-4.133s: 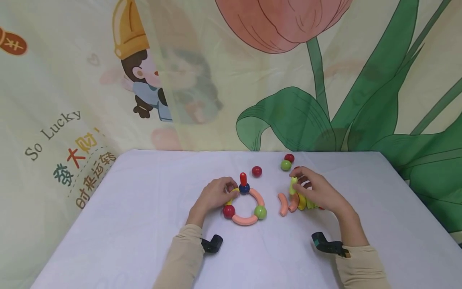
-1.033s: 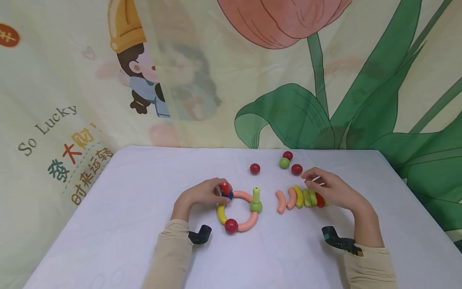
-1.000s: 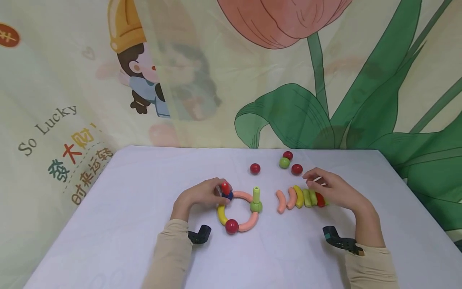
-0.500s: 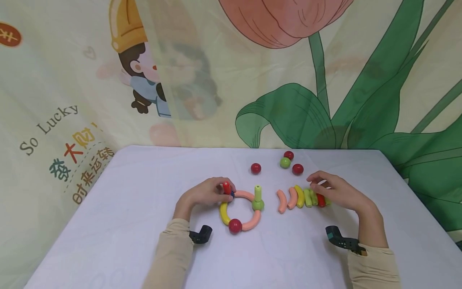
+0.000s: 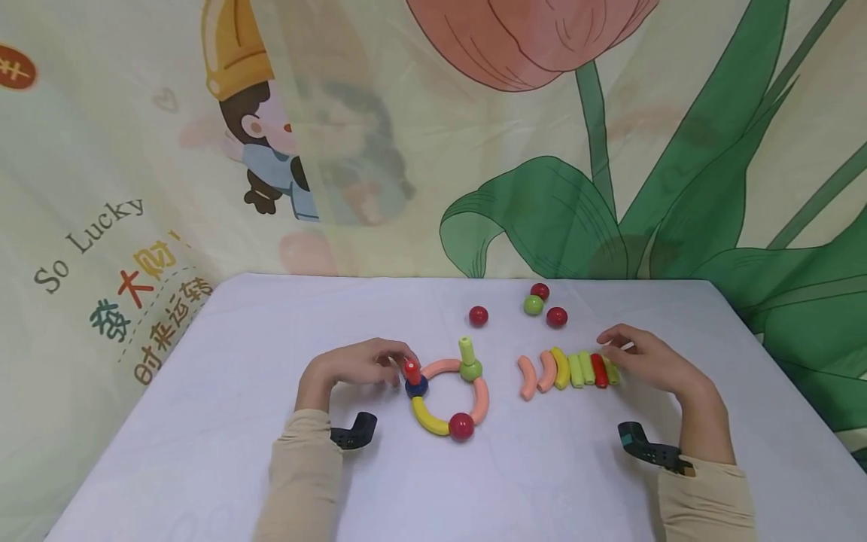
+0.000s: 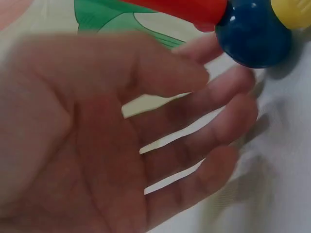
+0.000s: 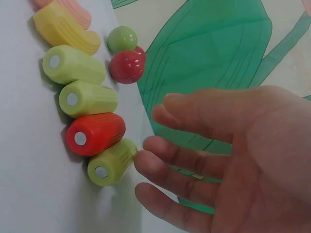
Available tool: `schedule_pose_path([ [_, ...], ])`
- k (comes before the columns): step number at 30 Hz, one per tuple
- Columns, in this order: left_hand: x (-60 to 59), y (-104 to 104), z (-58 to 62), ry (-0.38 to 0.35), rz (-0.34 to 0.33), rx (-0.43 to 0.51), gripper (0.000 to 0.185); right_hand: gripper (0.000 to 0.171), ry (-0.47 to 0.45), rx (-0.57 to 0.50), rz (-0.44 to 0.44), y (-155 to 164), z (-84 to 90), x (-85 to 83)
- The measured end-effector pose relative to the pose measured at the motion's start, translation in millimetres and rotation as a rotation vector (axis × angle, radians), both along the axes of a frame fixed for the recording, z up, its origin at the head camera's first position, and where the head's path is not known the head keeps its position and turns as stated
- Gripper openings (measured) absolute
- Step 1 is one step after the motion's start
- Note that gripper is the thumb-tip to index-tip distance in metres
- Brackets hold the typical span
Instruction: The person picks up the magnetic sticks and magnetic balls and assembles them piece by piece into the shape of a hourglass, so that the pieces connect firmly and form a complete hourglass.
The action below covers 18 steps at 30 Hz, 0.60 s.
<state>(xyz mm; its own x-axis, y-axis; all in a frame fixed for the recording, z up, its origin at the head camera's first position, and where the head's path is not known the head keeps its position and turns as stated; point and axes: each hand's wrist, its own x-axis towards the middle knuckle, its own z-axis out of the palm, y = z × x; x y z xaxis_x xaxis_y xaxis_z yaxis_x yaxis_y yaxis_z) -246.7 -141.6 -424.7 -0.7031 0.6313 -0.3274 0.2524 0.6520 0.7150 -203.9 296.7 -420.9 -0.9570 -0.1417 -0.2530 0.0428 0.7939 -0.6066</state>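
Your left hand [image 5: 352, 366] lies spread and relaxed, fingertips [image 6: 243, 80] just beside the blue ball [image 6: 252, 31] of the toy ring [image 5: 447, 395], gripping nothing. Your right hand [image 5: 646, 361] is also spread, one fingertip [image 7: 146, 160] touching the green stick [image 7: 112, 162] at the right end of the row [image 5: 569, 371], near the table [image 5: 271, 339] centre.

on the counter [image 5: 271, 467] lie four loose balls: three red balls [image 5: 479, 315] and one green ball [image 5: 533, 305]. the ring [image 5: 447, 395] has three balls, blue, green and red, joined by three curved pieces, two pink and one yellow, with two upright pegs, one red and one light green. the row [image 5: 569, 370] counts six pieces: two pink curves, one yellow curve, two green pegs and one red peg.
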Motion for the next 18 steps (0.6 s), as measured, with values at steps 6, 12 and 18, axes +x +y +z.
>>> schedule_pose_path([
  [6, -11.4, 13.5, -10.6, 0.037, 0.081, 0.04, 0.019, 0.042, -0.064, 0.005, -0.034, 2.8, -8.3, -2.1],
  [12, -26.2, 41.3, -15.8, 0.093, -0.027, 0.059, 0.02, 0.047, -0.107, 0.013, -0.044, 5.4, -14.7, -2.9],
  [18, -29.8, 51.9, -21.4, 0.124, -0.048, 0.047, 0.024, 0.04, -0.12, 0.002, -0.066, 6.8, -16.0, -4.6],
])
